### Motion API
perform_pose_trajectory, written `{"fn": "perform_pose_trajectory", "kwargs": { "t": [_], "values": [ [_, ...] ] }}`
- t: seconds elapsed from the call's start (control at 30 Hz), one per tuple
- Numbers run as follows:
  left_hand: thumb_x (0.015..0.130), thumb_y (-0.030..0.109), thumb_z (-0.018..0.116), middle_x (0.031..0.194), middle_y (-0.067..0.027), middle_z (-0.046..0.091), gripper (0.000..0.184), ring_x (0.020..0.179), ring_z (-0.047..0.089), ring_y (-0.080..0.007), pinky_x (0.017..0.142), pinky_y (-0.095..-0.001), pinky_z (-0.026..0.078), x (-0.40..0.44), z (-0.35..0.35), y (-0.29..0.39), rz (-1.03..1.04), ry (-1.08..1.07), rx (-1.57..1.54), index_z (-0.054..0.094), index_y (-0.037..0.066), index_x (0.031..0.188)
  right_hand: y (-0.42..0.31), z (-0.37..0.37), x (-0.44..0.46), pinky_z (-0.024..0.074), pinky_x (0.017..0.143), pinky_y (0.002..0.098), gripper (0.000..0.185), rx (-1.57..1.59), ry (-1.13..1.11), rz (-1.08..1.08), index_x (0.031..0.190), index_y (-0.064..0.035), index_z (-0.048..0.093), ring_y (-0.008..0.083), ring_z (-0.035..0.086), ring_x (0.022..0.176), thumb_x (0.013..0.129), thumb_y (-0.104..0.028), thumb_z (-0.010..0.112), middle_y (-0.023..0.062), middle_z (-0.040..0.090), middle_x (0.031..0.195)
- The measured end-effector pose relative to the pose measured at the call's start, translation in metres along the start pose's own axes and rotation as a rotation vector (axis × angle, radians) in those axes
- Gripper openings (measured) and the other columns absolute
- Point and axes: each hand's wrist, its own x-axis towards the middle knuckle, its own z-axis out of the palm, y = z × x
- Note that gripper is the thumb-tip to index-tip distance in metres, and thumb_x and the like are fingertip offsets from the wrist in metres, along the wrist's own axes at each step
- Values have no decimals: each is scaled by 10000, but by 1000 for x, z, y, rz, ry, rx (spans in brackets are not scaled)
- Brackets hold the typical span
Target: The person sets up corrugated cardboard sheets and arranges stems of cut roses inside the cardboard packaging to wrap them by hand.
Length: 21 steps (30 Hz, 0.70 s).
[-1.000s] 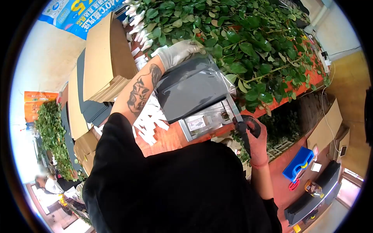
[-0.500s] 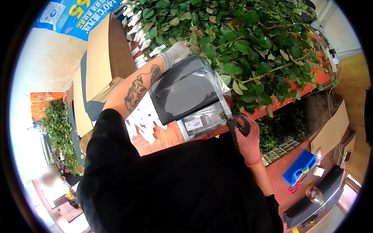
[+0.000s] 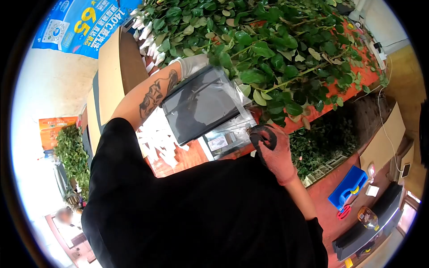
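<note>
My left hand [image 3: 195, 65], in a white glove, reaches past the far edge of a black sheet [image 3: 201, 105] into the leafy stems [image 3: 263, 49]. Its fingers are hidden among the leaves. Clear plastic film [image 3: 237, 96] lies along the right side of the black sheet. Under the sheet's near edge shows a clear-topped, silvery flat piece with a white label [image 3: 218, 143]. My right hand [image 3: 275, 149], in a pink glove with black-coated fingers, is curled closed beside that piece's right corner. Whatever its fingers hold, if anything, cannot be made out.
White-wrapped pieces [image 3: 156, 140] lie left of the sheet on the red table. Stacked cardboard [image 3: 109, 76] stands at the left. A blue holder [image 3: 348, 185], red-handled scissors [image 3: 344, 211] and a bottle [image 3: 367, 218] sit at lower right. Another person [image 3: 65, 216] is far left.
My left hand has gone further in behind the leaves, so its fingers no longer show. My right hand stays closed near the flat piece's corner. The view has shifted a little.
</note>
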Motion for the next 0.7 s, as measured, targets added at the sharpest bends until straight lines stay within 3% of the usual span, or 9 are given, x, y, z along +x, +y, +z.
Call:
{"fn": "perform_pose_trajectory", "kwargs": {
  "t": [0.07,0.17,0.27,0.33,0.4,0.43,0.5,0.6,0.7],
  "values": [
    [855,153,534,968,-128,663,226,859,626,-289,724,-353,497,-8,-2,29,-406,-121,-984,628,82,1048,10,-1,1,428,905,397,323,-58,13,-42,1008,23,613,340,560,1030,717,-104,674,189,602,1089],
    [863,161,544,978,-135,662,246,889,622,-310,740,-358,496,-5,-4,41,-552,-89,-1100,622,91,1085,20,1,1,424,901,398,337,-132,15,-110,1025,9,606,337,559,1018,724,-121,679,182,601,1082],
    [822,261,564,986,-164,657,342,901,618,-329,799,-366,483,-27,-7,62,-432,112,-86,619,65,1097,12,-2,-3,425,884,402,337,-246,-34,-204,1033,-3,598,340,557,1001,740,-152,670,171,603,1069],
    [801,342,556,1000,-182,655,431,936,619,-319,849,-363,468,-59,-12,42,-521,322,166,616,31,1093,5,-5,0,435,849,408,306,-377,-118,-178,998,-15,602,342,564,966,762,-204,651,160,609,1029],
    [870,222,537,1010,-151,642,383,925,618,-209,813,-320,474,-149,-10,96,-356,808,-260,551,-38,1151,2,-11,6,459,769,400,252,-412,-177,-129,895,-41,622,325,592,869,777,-265,629,141,623,899],
    [883,115,530,1025,-124,624,336,902,598,-177,802,-291,476,-168,21,58,-96,1103,-481,523,-67,1165,11,-9,7,469,728,382,210,-447,-124,-212,859,-52,628,314,603,816,763,-239,633,136,619,839],
    [890,40,510,1235,-153,524,429,1141,508,-192,946,-295,411,-220,56,123,-197,1305,-536,409,-54,1297,24,-13,10,471,730,383,219,-291,-127,-279,878,-24,615,336,595,807,768,-213,627,145,610,839],
    [985,269,402,1395,-135,352,508,1292,342,-225,1078,-342,284,-227,139,124,-219,1151,-1240,271,18,1407,22,-17,11,469,742,392,219,-286,-139,-292,912,-17,618,354,588,830,774,-186,634,162,615,879],
    [997,245,378,1355,-81,401,436,1251,379,-194,1059,-333,321,-213,143,172,-100,1118,-1422,330,45,1382,15,-25,12,460,778,409,238,-285,-173,-223,949,-25,604,352,583,882,768,-168,660,167,615,935]
  ]
}}
